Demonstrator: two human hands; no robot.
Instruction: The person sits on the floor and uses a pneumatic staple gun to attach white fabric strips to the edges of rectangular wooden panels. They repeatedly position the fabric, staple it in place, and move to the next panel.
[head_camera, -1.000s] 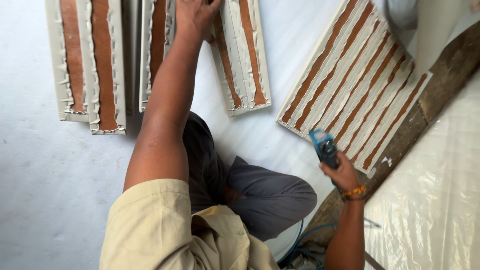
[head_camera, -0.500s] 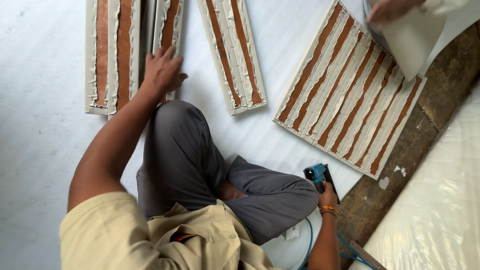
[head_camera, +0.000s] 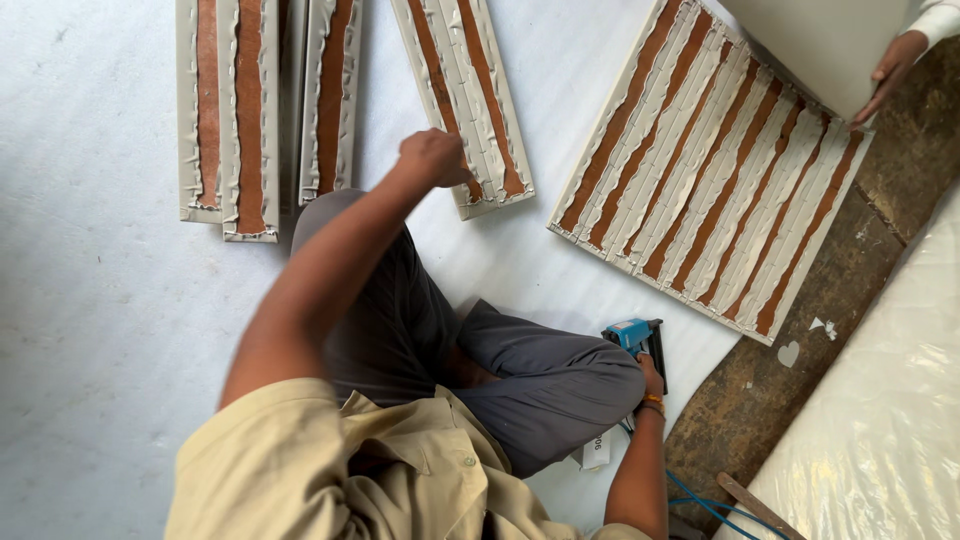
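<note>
I sit cross-legged on a white sheet (head_camera: 100, 300). My left hand (head_camera: 432, 157) reaches forward with curled fingers over the near left edge of a narrow cream panel with brown strips (head_camera: 470, 90); blur hides whether it grips it. My right hand (head_camera: 650, 385) rests beside my right knee, closed around a blue staple gun (head_camera: 632, 335) that points away from me. A wide ribbed panel of the same make (head_camera: 710, 170) lies just beyond the gun.
Two more narrow panels (head_camera: 235, 110) (head_camera: 330, 100) lie at the far left. Another person's hand (head_camera: 890, 75) holds a pale board (head_camera: 820, 40) at the top right. A blue hose (head_camera: 700, 500), a wooden stick (head_camera: 760, 505) and plastic-wrapped material (head_camera: 880, 420) sit at the right.
My left hand has swung right, from the far-left panels to the middle narrow panel, and its fingers have curled. The right hand has lowered the staple gun beside my knee.
</note>
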